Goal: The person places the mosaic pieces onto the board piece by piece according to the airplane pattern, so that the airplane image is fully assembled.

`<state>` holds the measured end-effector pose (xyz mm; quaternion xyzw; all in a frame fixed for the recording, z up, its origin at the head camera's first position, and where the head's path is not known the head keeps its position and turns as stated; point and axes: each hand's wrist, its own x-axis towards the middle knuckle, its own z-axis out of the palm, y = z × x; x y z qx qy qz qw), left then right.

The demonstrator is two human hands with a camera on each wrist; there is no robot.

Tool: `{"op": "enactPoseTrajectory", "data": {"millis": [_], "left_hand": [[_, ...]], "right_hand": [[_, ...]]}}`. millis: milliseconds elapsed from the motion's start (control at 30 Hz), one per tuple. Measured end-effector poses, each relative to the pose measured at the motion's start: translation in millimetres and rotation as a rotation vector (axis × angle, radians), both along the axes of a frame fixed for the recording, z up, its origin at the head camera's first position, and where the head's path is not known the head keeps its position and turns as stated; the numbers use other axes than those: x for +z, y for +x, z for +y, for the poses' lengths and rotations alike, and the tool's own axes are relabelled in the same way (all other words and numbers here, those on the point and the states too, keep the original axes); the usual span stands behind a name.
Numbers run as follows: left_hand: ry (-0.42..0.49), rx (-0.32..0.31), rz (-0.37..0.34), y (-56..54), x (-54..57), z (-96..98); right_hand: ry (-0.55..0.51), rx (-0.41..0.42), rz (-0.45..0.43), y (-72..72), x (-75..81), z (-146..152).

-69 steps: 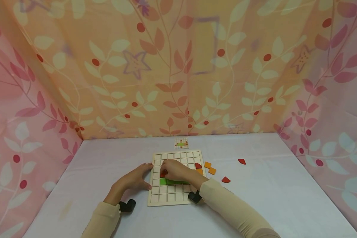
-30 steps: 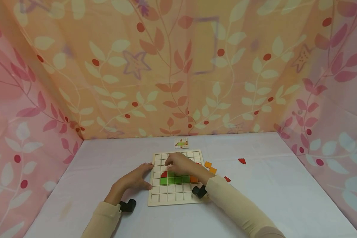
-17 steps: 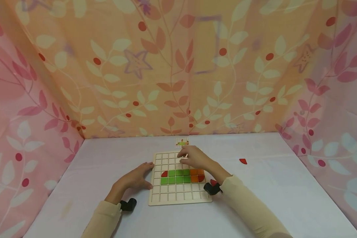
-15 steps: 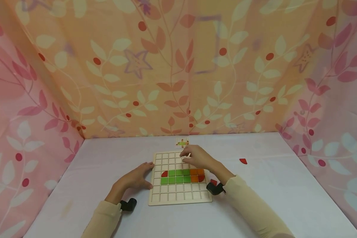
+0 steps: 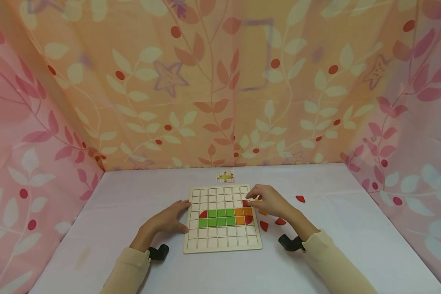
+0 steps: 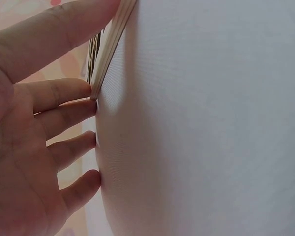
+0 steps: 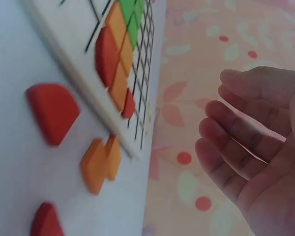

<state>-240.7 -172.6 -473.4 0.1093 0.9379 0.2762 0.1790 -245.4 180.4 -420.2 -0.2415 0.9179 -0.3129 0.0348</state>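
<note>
A wooden grid board [image 5: 222, 241] lies on the white cloth. Green square tiles [image 5: 221, 221] fill the middle of two rows, with orange square tiles [image 5: 239, 220] to their right. One red quarter-round tile [image 5: 203, 214] sits at the left end; two more are at the right. My left hand [image 5: 168, 218] rests along the board's left edge; in the left wrist view its thumb and fingertips touch that edge [image 6: 115, 39]. Above the board's right edge hovers my right hand [image 5: 273, 200], fingers loosely bent. The right wrist view shows nothing between its fingers [image 7: 223, 128].
Loose red quarter-round tiles [image 5: 263, 226] lie right of the board, one farther off [image 5: 300, 199]. Two loose orange tiles [image 7: 93, 167] are partly under the right hand in the head view. A small pattern card [image 5: 225, 176] lies behind the board. Patterned curtains [image 5: 220, 102] enclose the table.
My right hand has moved from over the board's left part rightward to its right edge, uncovering the tile rows. The red tile it covered at the left end shows in place. My left hand stays put.
</note>
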Motion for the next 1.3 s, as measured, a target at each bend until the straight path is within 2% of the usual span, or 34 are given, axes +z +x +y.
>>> {"op": "enactPoseTrajectory", "data": {"millis": [200,433,633,833,933,1067,1300], "left_hand": [[0.006,-0.02,0.011,0.0,0.0,-1.3],[0.008,-0.034,0.023,0.2,-0.5,-2.1],[0.017,-0.023,0.012,1.4,0.3,-1.5],[0.016,-0.02,0.016,1.4,-1.0,-1.4],[0.024,-0.02,0.016,1.2,-1.3,-1.5],[0.036,-0.021,0.013,1.1,-1.8,-1.7],[0.019,-0.005,-0.001,1.4,0.0,-2.5]], "right_hand": [[0.003,-0.058,-0.073,4.0,-14.4,19],[0.038,-0.011,-0.139,9.6,-25.8,30],[0.067,-0.007,-0.18,15.3,-31.0,32],[0.075,0.073,-0.15,17.9,-40.1,35],[0.113,0.096,-0.141,19.5,-43.4,34],[0.179,0.08,-0.144,21.4,-45.2,31],[0.226,0.019,-0.121,22.6,-43.3,29]]}}
